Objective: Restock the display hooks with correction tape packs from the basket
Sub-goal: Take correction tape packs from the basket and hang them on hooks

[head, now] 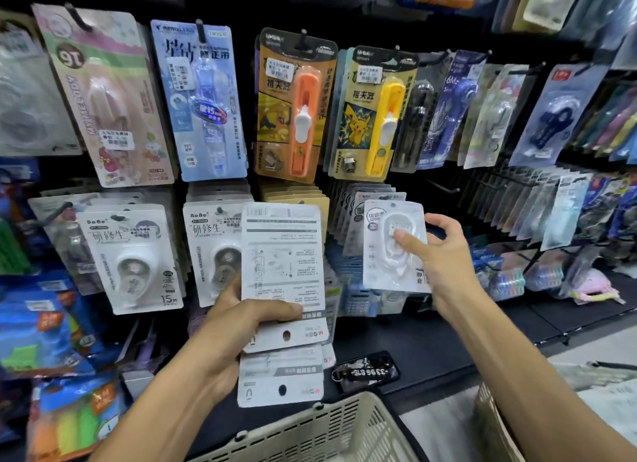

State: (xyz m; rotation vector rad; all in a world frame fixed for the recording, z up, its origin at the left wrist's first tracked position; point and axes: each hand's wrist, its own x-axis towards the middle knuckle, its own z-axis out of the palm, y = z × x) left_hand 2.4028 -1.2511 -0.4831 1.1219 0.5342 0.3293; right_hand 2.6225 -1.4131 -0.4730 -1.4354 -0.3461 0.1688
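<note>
So we're mid-hang: right hand (444, 255) is pinching one correction tape pack (393, 244) up at the lower hooks, left hand (238, 320) is gripping the spare stack (282, 289) above the basket (310, 434). Next we're probably threading its hole onto a hook.

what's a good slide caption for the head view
Left hand holds a stack of correction tape packs while right hand lifts one pack toward the display hooks.
</note>
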